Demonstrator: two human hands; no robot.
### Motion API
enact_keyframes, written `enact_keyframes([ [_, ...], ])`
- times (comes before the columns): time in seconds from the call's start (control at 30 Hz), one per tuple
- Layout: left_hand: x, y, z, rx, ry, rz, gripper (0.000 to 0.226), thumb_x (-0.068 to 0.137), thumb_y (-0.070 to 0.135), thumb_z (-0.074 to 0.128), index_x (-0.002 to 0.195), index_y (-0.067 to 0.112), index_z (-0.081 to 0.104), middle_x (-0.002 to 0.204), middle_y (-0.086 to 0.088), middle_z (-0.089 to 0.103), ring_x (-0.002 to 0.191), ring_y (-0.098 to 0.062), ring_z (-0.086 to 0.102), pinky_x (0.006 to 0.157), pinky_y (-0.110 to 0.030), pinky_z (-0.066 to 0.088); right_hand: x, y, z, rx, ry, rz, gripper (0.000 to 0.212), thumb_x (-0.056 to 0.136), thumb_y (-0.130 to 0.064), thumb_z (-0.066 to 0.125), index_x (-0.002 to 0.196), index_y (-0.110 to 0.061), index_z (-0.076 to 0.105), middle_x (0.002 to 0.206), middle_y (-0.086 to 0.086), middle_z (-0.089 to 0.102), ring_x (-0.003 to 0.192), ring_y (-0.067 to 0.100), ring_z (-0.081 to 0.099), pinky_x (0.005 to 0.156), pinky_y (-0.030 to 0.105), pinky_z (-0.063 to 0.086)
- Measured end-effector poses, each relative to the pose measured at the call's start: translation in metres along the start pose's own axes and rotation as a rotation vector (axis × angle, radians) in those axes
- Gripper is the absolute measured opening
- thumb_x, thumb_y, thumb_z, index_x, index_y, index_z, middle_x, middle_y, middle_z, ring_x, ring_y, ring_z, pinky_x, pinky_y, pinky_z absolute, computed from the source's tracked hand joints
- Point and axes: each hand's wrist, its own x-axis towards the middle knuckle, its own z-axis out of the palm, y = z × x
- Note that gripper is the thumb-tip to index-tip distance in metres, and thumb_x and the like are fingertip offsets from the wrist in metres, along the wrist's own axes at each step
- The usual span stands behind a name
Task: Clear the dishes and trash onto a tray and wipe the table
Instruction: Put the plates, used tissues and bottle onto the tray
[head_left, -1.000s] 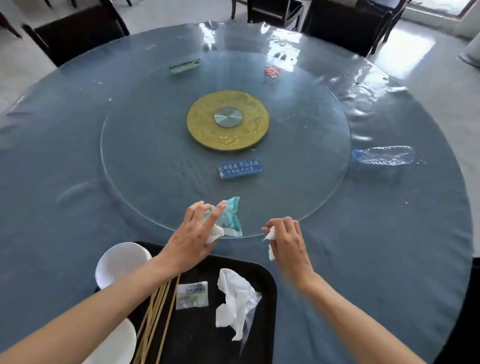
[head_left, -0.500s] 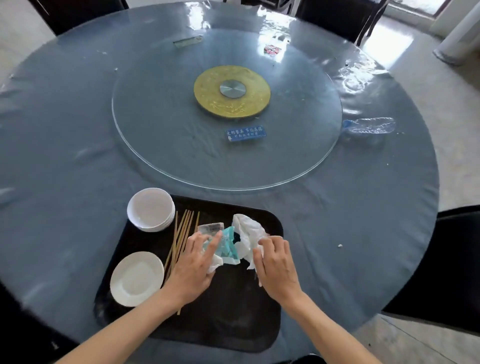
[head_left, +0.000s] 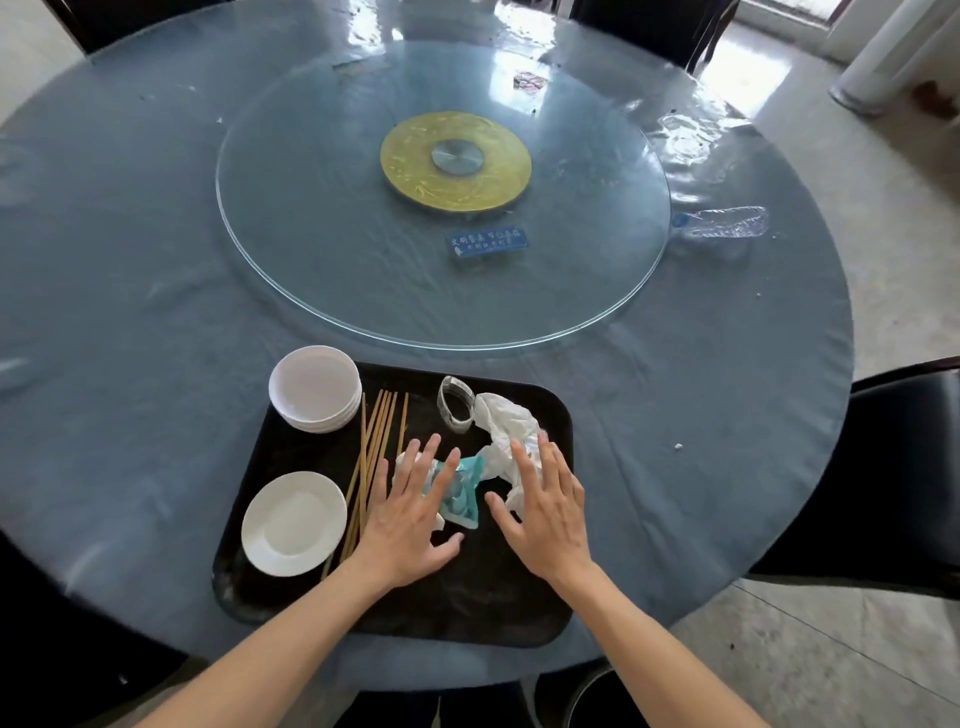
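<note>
A black tray (head_left: 291, 597) lies on the near side of the round table. It holds a stack of white bowls (head_left: 314, 388), a white plate (head_left: 293, 522), several wooden chopsticks (head_left: 375, 452), a curled wrapper (head_left: 456, 411), crumpled white tissue (head_left: 506, 431) and a teal packet (head_left: 460, 491). My left hand (head_left: 410, 512) hovers over the tray with fingers spread, just above the teal packet and a bit of tissue. Beside it, my right hand (head_left: 543, 506) is spread flat over the white tissue. Neither hand holds anything.
A glass turntable (head_left: 311, 249) with a gold centre disc (head_left: 456, 161) fills the table's middle. On it lie a blue sign (head_left: 487, 241) and a small red wrapper (head_left: 530, 80). A crushed clear bottle (head_left: 724, 224) lies right of it. Dark chairs (head_left: 893, 467) ring the table.
Both hands carried the teal packet and tissue from the turntable's near edge back to the tray, set them down and spread open above them.
</note>
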Motion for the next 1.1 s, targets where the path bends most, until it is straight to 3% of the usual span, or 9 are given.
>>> enact_keyframes([
  [0.23, -0.004, -0.014, -0.001, -0.012, -0.016, 0.042, 0.106, 0.085, 0.071, 0.048, 0.159, 0.036, -0.020, 0.168, 0.005, -0.028, 0.154, -0.024, -0.028, 0.127, -0.053, -0.001, -0.003, 0.001, -0.009, 0.031, 0.002, -0.007, 0.076, 0.097, -0.069, 0.039, 0.164, -0.037, 0.022, 0.175, -0.001, 0.003, 0.161, 0.020, 0.004, 0.125, 0.043, 0.022],
  [0.37, 0.001, -0.013, -0.016, -0.049, 0.029, 0.081, 0.102, 0.086, 0.070, 0.049, 0.161, 0.038, -0.012, 0.169, 0.004, -0.024, 0.156, -0.025, -0.024, 0.127, -0.054, 0.001, -0.001, -0.001, -0.024, 0.026, 0.018, -0.013, 0.073, 0.097, -0.068, 0.036, 0.162, -0.038, 0.026, 0.174, -0.002, 0.007, 0.161, 0.020, 0.006, 0.126, 0.046, 0.025],
  [0.47, 0.020, -0.008, -0.039, -0.065, 0.085, 0.134, 0.101, 0.088, 0.065, 0.055, 0.162, 0.037, -0.008, 0.169, 0.001, -0.026, 0.155, -0.026, -0.025, 0.125, -0.054, -0.003, 0.005, 0.001, -0.043, 0.030, 0.066, -0.010, 0.070, 0.097, -0.063, 0.044, 0.161, -0.037, 0.032, 0.173, 0.000, 0.015, 0.160, 0.023, 0.010, 0.124, 0.049, 0.028],
  [0.67, 0.079, 0.014, -0.088, -0.037, 0.167, 0.229, 0.100, 0.090, 0.062, 0.060, 0.163, 0.035, -0.002, 0.171, 0.001, -0.020, 0.156, -0.028, -0.021, 0.126, -0.056, -0.001, 0.025, 0.025, -0.088, 0.036, 0.155, 0.048, 0.071, 0.098, -0.065, 0.047, 0.161, -0.039, 0.029, 0.174, -0.001, 0.010, 0.161, 0.024, 0.006, 0.125, 0.049, 0.023],
  [0.87, 0.164, 0.050, -0.119, 0.019, 0.163, 0.309, 0.101, 0.089, 0.061, 0.062, 0.163, 0.035, -0.001, 0.171, 0.001, -0.019, 0.155, -0.027, -0.025, 0.126, -0.057, 0.001, 0.059, 0.087, -0.134, 0.048, 0.208, 0.137, 0.073, 0.096, -0.060, 0.057, 0.161, -0.041, 0.029, 0.174, -0.005, 0.009, 0.161, 0.022, 0.007, 0.125, 0.049, 0.023],
  [1.1, 0.316, 0.119, -0.145, 0.021, 0.179, 0.316, 0.099, 0.088, 0.057, 0.065, 0.163, 0.034, 0.005, 0.172, 0.003, -0.012, 0.157, -0.028, -0.019, 0.125, -0.054, -0.001, 0.162, 0.216, -0.191, 0.030, 0.221, 0.234, 0.077, 0.096, -0.055, 0.062, 0.162, -0.039, 0.027, 0.175, -0.002, 0.009, 0.160, 0.023, 0.007, 0.124, 0.049, 0.023],
])
